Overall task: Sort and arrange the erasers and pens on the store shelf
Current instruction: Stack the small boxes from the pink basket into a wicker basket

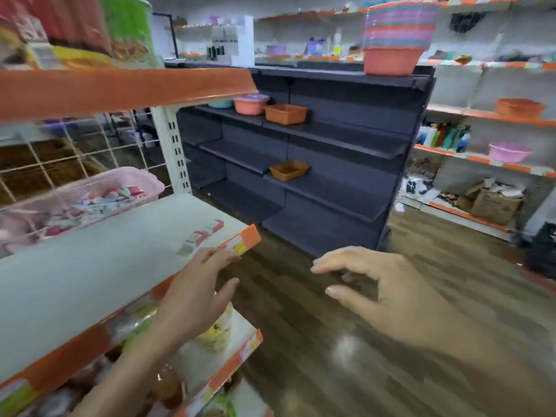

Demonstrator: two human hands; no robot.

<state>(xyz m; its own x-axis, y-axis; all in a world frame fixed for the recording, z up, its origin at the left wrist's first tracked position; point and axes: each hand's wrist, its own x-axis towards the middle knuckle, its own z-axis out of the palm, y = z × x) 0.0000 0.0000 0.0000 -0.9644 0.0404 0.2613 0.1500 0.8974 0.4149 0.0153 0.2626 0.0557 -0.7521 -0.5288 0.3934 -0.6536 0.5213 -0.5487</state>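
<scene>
Both my hands hold nothing: my left hand (195,296) reaches with straight fingers to the shelf (90,266) edge, just short of the few erasers (204,234) lined along its front, I'd guess to straighten them, while my right hand (388,290) hangs loosely spread over the floor. Farther back, the pink basket (99,188) holds the unsorted heap; pens I cannot make out.
</scene>
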